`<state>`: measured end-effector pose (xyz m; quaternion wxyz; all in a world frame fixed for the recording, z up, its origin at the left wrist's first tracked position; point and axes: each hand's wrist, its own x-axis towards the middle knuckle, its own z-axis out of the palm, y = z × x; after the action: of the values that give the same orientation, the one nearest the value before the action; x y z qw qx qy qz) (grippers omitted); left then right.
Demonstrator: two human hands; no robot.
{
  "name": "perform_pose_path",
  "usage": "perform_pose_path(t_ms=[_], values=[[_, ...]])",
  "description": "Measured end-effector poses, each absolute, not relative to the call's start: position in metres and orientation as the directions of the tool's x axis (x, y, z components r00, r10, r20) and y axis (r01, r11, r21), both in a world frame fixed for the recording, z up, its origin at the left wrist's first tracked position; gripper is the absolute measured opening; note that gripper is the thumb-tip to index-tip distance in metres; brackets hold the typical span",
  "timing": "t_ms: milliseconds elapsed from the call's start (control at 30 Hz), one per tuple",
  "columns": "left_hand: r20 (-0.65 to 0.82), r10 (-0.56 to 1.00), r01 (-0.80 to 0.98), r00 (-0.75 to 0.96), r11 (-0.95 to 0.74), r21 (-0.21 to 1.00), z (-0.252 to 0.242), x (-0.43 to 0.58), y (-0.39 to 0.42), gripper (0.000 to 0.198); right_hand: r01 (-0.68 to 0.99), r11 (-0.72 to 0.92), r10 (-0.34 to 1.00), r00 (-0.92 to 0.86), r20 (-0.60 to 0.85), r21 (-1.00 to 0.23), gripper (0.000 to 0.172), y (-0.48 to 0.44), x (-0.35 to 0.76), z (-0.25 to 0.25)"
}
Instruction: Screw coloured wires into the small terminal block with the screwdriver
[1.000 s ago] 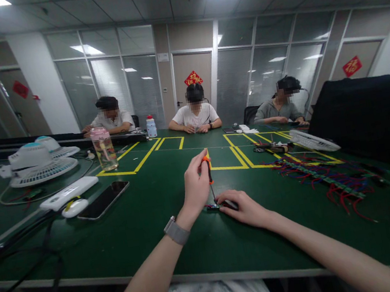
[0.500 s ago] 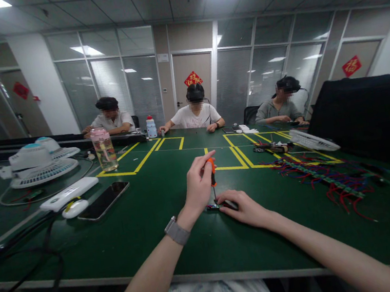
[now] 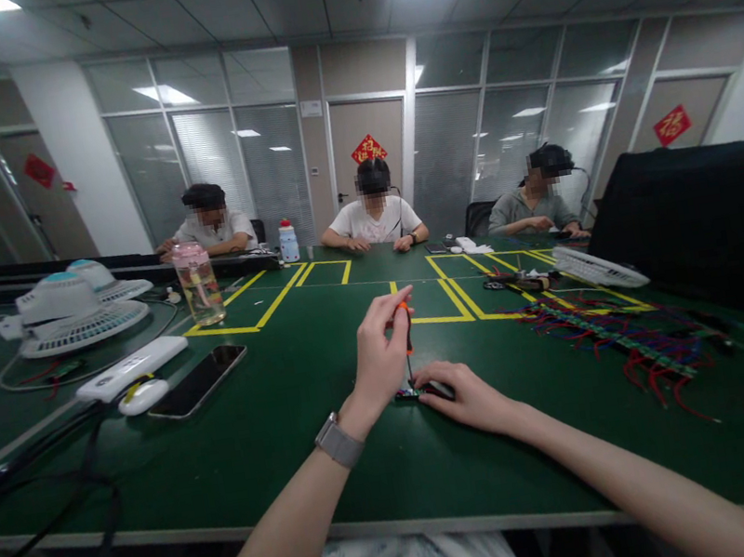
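Screwdriver (image 3: 409, 335) stands near-upright, left hand (image 3: 380, 345) clamped round it, likely for straight pressure; right hand (image 3: 459, 391) pinches the small board (image 3: 405, 396) at its nine o'clock, seemingly steadying it.

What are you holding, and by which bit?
The left grip holds a screwdriver by its orange-and-black handle. The right grip is at the small board; whether it holds it can't be told.
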<state>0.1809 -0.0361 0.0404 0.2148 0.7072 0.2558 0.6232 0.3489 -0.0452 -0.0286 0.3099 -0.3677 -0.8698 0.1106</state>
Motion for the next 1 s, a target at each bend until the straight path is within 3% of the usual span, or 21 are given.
perform_pose_path(t_ms=[233,467,633,800,1000], values=[[0.802,0.597,0.236,0.026,-0.783,0.576,0.0416,0.1805,-0.0388,0.021,0.572,0.704,0.71,-0.539,0.454,-0.421,0.014,-0.0452,0.349,-0.0288],[0.728,0.676,0.041,0.114,-0.735,0.677,0.0377,0.1816,-0.0337,0.032,0.596,0.672,0.739,-0.503,0.448,-0.439,0.016,-0.0464,0.3512,-0.0291],[0.769,0.636,0.192,0.068,-0.765,0.615,0.0401,0.1809,-0.0366,0.026,0.592,0.684,0.726,-0.499,0.474,-0.425,0.011,-0.0473,0.351,-0.0286],[0.753,0.648,0.129,0.119,-0.762,0.635,0.0404,0.1811,-0.0362,0.032,0.594,0.705,0.705,-0.526,0.475,-0.388,0.01,-0.048,0.3496,-0.0267],[0.777,0.628,0.225,0.044,-0.764,0.605,0.0399,0.1807,-0.0362,0.025,0.586,0.723,0.684,-0.532,0.499,-0.367,0.012,-0.0476,0.3498,-0.0272]])
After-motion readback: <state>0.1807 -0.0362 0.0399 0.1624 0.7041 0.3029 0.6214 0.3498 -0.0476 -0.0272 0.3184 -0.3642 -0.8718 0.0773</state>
